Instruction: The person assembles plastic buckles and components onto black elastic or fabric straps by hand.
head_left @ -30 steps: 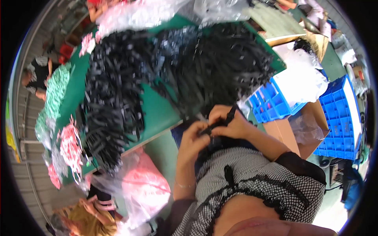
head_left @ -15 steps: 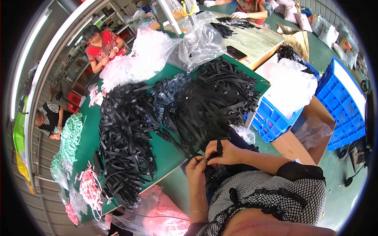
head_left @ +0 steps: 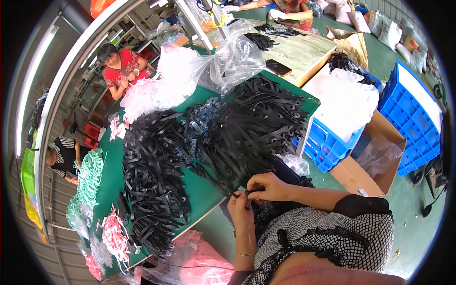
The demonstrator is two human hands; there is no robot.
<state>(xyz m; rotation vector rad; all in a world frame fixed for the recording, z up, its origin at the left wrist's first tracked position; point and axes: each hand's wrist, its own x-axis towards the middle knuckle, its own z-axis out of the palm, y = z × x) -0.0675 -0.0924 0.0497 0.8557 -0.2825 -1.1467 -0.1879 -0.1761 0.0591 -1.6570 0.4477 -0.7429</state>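
Close together at the table's near edge, my left hand [head_left: 241, 209] and my right hand [head_left: 270, 187] both pinch one black strap [head_left: 248, 191]. Fingers cover most of it, so any small part between the fingertips is hidden. Just beyond my hands spreads a large pile of black straps [head_left: 259, 123], some trailing toward my fingers. A second heap of black straps [head_left: 154, 175] lies to the left. Between the two heaps sit many small, dark, shiny pieces [head_left: 204, 116], too small to name.
On the green table [head_left: 202, 190] are pink straps [head_left: 115, 232], green straps [head_left: 90, 173] and a clear plastic bag [head_left: 235, 61]. A phone [head_left: 278, 67] rests on a wooden board. Blue crates [head_left: 327, 147] and a cardboard box [head_left: 356, 175] stand right. Other people work across the table.
My right hand has turned and lowered over the strap; the black end that stood up above its fingers no longer shows. My left hand stays nearly in place. The view has shifted slightly.
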